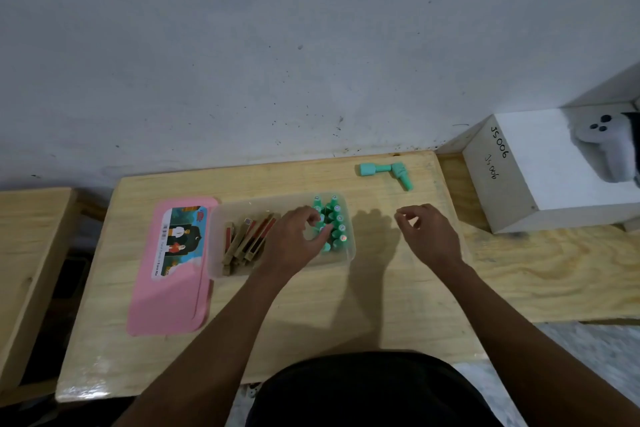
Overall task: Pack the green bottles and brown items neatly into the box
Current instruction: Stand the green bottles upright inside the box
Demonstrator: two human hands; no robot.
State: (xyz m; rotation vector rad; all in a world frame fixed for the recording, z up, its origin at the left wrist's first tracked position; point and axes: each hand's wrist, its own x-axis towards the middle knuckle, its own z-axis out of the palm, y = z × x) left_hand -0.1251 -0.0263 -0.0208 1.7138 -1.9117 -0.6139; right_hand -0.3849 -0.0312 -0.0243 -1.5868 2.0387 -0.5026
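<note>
Green bottles (338, 228): upright, right end of box (351, 250)
Left hand (298, 236): apparently pinching one
Right hand (429, 232): loosely curled, empty, over surface (346, 305)

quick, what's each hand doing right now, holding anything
Left hand: fingers curled over the green bottles in the box; whether it grips one cannot be told.
Right hand: loosely curled, right of the box, holding nothing, open.

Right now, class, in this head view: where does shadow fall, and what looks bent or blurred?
Head view: dim light; a shadow lies on the table between the box and the right hand; the wide lens bows the table's far edge; the white controller, far right, is smeared.
</note>
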